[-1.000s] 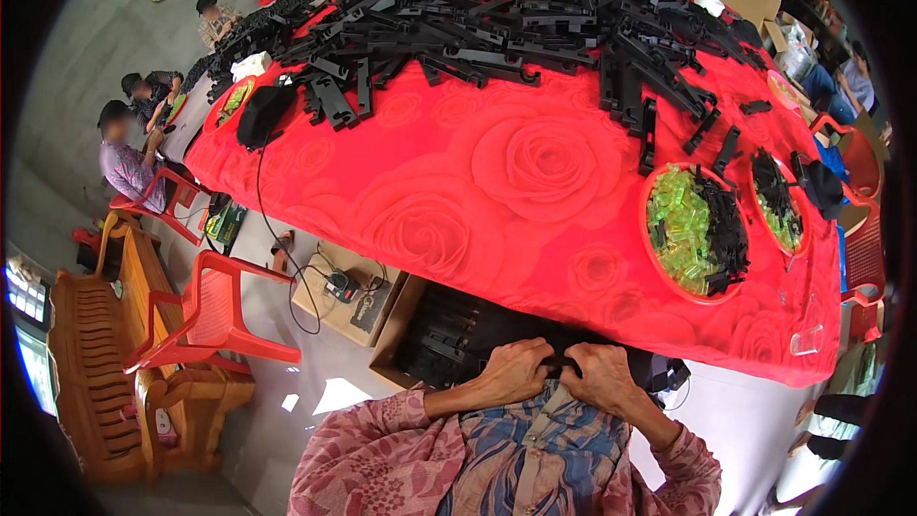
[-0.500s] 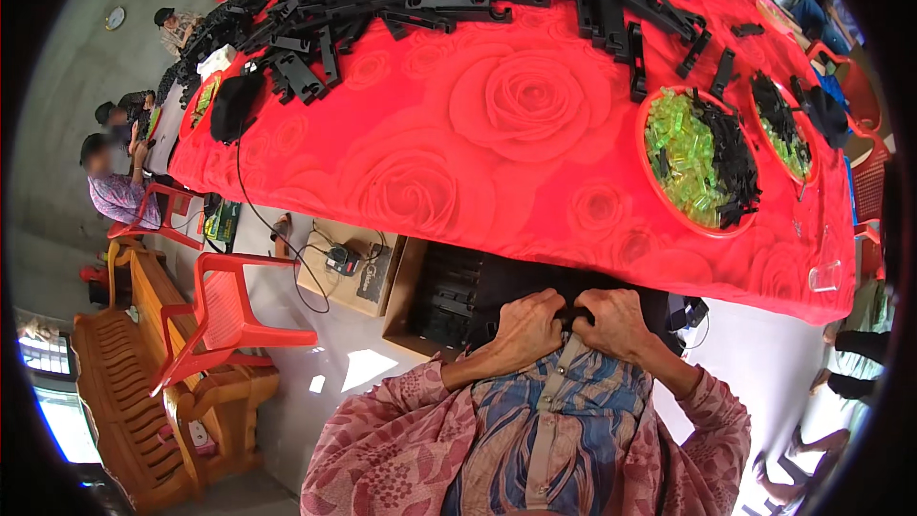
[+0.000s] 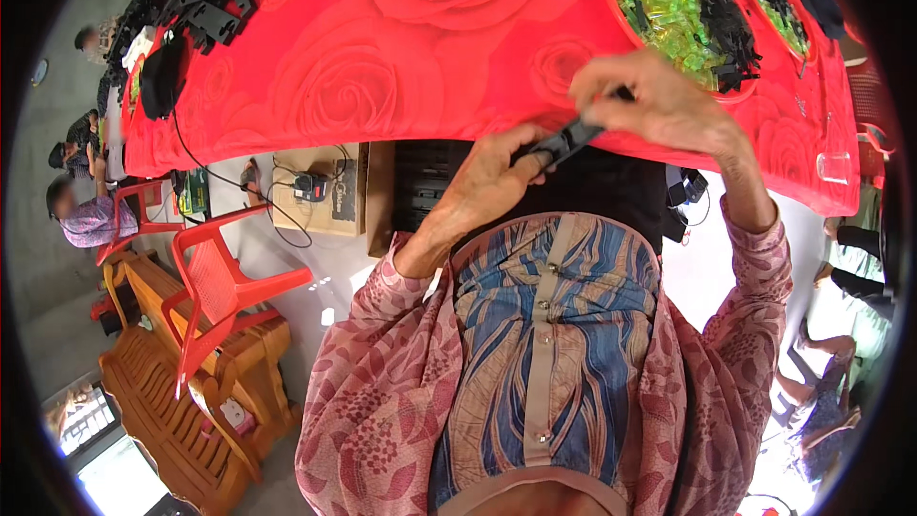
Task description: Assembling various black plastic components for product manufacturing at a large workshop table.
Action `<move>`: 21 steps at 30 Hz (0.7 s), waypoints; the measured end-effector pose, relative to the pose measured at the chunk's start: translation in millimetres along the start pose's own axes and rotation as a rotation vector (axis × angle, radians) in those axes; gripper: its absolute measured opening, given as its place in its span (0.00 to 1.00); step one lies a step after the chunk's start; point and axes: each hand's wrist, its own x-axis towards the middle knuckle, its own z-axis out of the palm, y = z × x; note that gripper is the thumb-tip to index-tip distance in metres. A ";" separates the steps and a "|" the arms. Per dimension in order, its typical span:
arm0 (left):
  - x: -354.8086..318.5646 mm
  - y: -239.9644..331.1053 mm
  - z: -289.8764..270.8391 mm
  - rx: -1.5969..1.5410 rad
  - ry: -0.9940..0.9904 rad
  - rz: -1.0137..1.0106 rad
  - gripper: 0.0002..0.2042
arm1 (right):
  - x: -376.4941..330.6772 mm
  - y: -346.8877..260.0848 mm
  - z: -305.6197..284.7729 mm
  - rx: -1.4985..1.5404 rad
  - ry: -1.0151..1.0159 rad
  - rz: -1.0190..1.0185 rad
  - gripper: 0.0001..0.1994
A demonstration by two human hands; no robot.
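While the long, slotted black plastic bar point(image 3: 571, 138) slants over the table's near edge, its lower end is pinched between the thumb and fingers of the left hand point(image 3: 495, 170). The right hand point(image 3: 659, 103) is curled at its upper end, too blurred to tell whether it grips the bar. Beyond lie the red rose-patterned tablecloth point(image 3: 430, 67) and a round red plastic bowl point(image 3: 735, 96) holding translucent yellow-green pieces point(image 3: 659, 10) and small black plastic pieces point(image 3: 723, 14). With only one end surely held, a hard push from the right could twist the bar loose, or an off-line press slip; that is my judgement. Half a second earlier both hands met near the shirt front, hiding most of the bar; now they are apart, exposing it.
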 end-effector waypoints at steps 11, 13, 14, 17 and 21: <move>0.9 7.8 16.9 -0.401 0.251 0.160 0.09 | -6.0 -18.8 49.9 0.441 0.586 0.107 0.29; 5.3 6.8 23.7 -0.398 0.292 0.191 0.08 | -4.0 -14.7 63.2 0.549 0.687 0.103 0.32; 7.5 6.5 26.5 -0.388 0.332 0.217 0.07 | -2.9 -15.4 68.4 0.542 0.687 0.105 0.32; 15.2 5.3 29.7 -0.344 0.398 0.272 0.07 | 2.5 -20.5 84.3 0.697 0.690 0.185 0.30; 19.1 10.1 33.5 -0.096 0.504 0.373 0.08 | 6.3 -8.0 97.9 0.613 0.688 0.201 0.26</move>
